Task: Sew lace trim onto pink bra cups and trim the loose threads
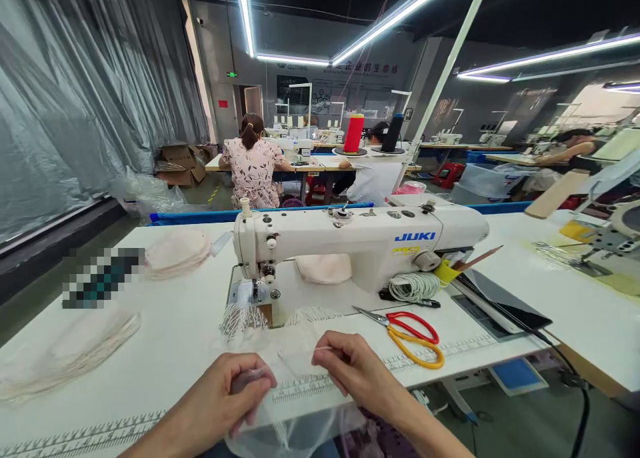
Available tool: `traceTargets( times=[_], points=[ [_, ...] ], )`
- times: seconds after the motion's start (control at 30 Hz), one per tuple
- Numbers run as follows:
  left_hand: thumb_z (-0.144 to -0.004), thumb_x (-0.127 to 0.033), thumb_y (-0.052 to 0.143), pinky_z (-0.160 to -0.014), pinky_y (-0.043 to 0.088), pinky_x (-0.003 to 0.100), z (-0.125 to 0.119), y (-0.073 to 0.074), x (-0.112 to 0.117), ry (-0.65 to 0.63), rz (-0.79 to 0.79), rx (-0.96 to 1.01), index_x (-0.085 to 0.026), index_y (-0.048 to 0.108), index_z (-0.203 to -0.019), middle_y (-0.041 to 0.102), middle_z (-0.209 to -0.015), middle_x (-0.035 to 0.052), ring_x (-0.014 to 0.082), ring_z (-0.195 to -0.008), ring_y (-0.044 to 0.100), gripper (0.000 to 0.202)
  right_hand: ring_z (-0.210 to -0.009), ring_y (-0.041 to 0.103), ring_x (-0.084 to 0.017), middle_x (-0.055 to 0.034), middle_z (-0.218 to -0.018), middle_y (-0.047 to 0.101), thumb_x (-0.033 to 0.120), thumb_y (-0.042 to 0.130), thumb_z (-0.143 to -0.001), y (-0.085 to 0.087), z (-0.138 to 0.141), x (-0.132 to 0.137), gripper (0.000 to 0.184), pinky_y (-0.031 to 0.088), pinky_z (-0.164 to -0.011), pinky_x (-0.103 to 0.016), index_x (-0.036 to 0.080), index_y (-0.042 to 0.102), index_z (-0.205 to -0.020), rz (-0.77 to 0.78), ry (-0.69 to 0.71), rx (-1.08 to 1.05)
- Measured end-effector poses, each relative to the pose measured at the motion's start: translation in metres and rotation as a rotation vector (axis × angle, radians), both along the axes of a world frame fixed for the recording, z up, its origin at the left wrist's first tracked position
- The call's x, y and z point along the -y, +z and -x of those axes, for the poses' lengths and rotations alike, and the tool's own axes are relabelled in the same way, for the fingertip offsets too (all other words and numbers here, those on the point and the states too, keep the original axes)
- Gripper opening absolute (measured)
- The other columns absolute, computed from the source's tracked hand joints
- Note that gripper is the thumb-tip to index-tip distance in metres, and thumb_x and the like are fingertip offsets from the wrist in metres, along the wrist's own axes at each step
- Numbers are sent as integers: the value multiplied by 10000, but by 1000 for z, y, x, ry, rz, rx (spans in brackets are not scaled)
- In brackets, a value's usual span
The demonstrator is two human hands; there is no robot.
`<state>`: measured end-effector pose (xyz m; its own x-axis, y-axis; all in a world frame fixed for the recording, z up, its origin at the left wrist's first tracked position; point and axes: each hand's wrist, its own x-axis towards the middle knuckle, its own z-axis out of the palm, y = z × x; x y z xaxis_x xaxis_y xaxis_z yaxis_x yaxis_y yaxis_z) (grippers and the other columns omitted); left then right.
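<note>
My left hand [245, 385] is closed on sheer white fabric [285, 435], which hangs over the table's front edge. My right hand [347, 365] pinches another edge of that fabric, its thumb and forefinger together. Between my hands the see-through cloth spans a printed ruler strip [305, 388]. White fringe [243, 320] lies bunched by the presser foot of the white sewing machine [330, 235], with more fringe [313, 315] to its right. Scissors [413, 335] with one red and one orange handle lie just right of my right hand.
Stacked pale fabric pieces lie at the left, one pile [177, 251] behind another [75, 351]. A folded pale piece [324, 269] sits under the machine's arm. Coiled cord [414, 288] and a black-topped device [503, 301] are at the right. A co-worker [254, 161] sits ahead.
</note>
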<state>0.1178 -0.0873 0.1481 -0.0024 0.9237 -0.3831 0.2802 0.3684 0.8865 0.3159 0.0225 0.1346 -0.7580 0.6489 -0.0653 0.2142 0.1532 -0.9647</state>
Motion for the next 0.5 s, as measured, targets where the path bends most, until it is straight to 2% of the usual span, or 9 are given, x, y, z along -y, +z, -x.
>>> traceTargets(
  times=[0.13, 0.27, 0.4, 0.5],
  points=[
    [-778, -479, 553, -414, 213, 175, 12, 1, 12, 21, -10, 20, -127, 602, -833, 445, -457, -80, 63, -388, 319, 360, -386, 258, -61, 91, -407, 316, 531, 500, -835, -2, 5, 5, 400, 196, -406, -190, 159, 515, -690, 14, -1, 26],
    [-790, -490, 535, -431, 239, 179, 19, 0, 23, 41, -15, 53, -139, 593, -872, 431, -461, -88, 74, -409, 323, 365, -391, 242, -61, 96, -417, 295, 553, 498, -834, -4, 9, 11, 412, 176, -403, -195, 161, 503, -706, 29, 15, 70],
    [-795, -538, 520, -479, 289, 185, 25, -3, 33, 105, -63, 39, -161, 561, -747, 454, -446, -74, 92, -452, 382, 382, -389, 247, -63, 93, -414, 313, 493, 469, -870, 0, 11, 21, 365, 183, -402, -198, 172, 475, -695, -1, 62, 127],
    [-826, -609, 438, -496, 312, 188, 33, -7, 35, 151, -115, 87, -189, 510, -733, 497, -404, -57, 109, -439, 455, 436, -396, 334, -67, 79, -420, 385, 386, 449, -900, 5, 14, 27, 298, 243, -441, -197, 179, 462, -687, -76, 122, 178]
  ],
)
